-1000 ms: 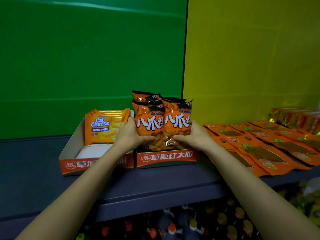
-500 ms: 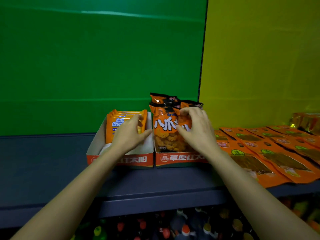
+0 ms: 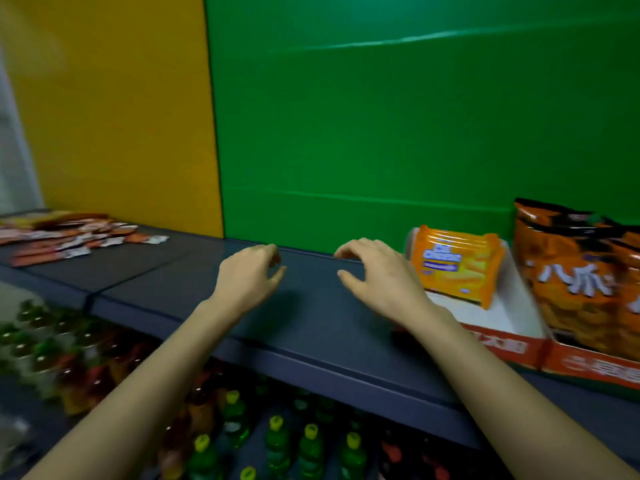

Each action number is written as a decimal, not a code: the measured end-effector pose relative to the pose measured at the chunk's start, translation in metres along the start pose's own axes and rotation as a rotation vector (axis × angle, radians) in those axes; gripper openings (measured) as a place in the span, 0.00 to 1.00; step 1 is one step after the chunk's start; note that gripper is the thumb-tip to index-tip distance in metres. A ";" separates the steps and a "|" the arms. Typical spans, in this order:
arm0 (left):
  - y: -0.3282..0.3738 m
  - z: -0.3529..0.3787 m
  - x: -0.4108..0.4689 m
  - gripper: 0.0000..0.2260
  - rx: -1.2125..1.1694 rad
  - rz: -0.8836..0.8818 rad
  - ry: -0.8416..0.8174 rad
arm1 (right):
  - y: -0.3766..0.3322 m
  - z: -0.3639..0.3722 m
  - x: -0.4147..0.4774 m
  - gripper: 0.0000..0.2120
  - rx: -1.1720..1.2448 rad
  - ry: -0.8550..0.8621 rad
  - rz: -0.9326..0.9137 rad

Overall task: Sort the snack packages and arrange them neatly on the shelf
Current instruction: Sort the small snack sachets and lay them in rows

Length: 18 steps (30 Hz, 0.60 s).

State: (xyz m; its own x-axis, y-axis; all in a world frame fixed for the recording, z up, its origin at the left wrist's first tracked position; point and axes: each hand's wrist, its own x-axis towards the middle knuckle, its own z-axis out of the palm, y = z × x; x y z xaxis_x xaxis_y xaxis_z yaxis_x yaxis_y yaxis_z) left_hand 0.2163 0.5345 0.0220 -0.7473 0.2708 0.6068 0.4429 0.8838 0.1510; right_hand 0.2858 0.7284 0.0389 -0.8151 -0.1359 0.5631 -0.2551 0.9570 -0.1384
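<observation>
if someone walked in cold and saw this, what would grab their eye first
Probably the two bare hands, left hand and right hand, both empty and open over a bare stretch of the dark shelf. Next, the bright back wall, a yellow panel at left meeting a green panel. At far right, orange wafer packs stand in a red-fronted tray.

We see whole frame motion-blurred; wafer pack (image 3: 456, 266) label unreadable. Orange snack bags (image 3: 581, 271) cut off by right edge, print smeared. Red box front (image 3: 512, 348) lettering illegible, near corner hidden behind right hand (image 3: 384, 282). We can't tell flat packets (image 3: 62, 237) at far left apart, pile clipped by left edge. Bottles (image 3: 277, 441) on lower shelf mostly hidden under dark shelf (image 3: 311, 327) and our forearms, labels too blurred. Left hand (image 3: 247, 278) fingertips smeared
</observation>
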 end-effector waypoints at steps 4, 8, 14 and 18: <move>-0.089 -0.028 -0.019 0.12 0.115 -0.100 -0.042 | -0.071 0.041 0.037 0.14 0.096 -0.071 -0.058; -0.176 -0.054 -0.036 0.13 0.172 -0.158 -0.084 | -0.148 0.083 0.072 0.15 0.156 -0.119 -0.121; -0.294 -0.087 -0.062 0.14 0.217 -0.230 -0.083 | -0.250 0.142 0.121 0.15 0.209 -0.156 -0.165; -0.360 -0.108 -0.077 0.13 0.239 -0.288 -0.076 | -0.309 0.170 0.154 0.14 0.254 -0.205 -0.179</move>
State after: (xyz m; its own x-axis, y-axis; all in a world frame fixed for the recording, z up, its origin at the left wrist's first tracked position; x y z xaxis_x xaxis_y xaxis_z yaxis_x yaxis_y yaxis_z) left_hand 0.1682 0.1543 0.0053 -0.8630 0.0176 0.5048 0.0878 0.9894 0.1156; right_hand 0.1507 0.3680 0.0299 -0.8265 -0.3685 0.4256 -0.5032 0.8226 -0.2649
